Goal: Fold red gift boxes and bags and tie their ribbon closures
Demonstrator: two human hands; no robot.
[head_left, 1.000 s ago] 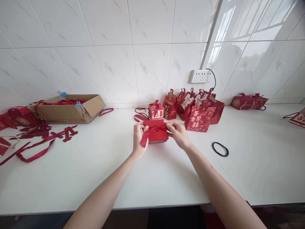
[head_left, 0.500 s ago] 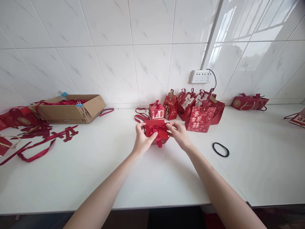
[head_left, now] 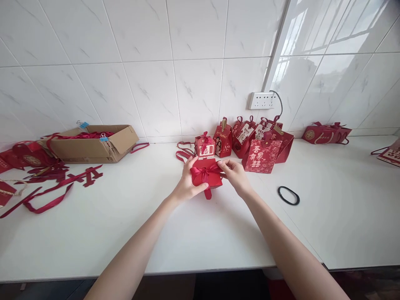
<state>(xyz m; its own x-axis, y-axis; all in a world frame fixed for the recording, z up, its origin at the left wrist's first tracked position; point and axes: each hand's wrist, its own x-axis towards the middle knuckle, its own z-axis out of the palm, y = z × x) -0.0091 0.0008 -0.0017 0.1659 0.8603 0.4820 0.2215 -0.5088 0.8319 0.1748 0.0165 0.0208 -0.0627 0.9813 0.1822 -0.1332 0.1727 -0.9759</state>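
Observation:
A small red gift box [head_left: 214,180] sits on the white table in front of me, with a dark red ribbon bow [head_left: 205,170] across its top. My left hand [head_left: 186,183] grips the left side of the box, thumb at the front near the bow's tail and fingers behind. Between thumb and fingertips my right hand [head_left: 234,173] pinches the right loop of the bow. Just behind stands another small red box [head_left: 205,146] with its own ribbon bow. The box's back and the fingers around it are partly hidden.
Several red gift bags [head_left: 263,156] stand at the back, right of centre. A cardboard box [head_left: 90,150] of red ribbon is at the left, near loose ribbons [head_left: 50,205]. A black ring [head_left: 288,196] lies to the right; a power strip [head_left: 263,101] is against the wall.
My left thumb has moved off the bow down to the front of the box. The bow's loops look wider now. My right hand still pinches the right loop.

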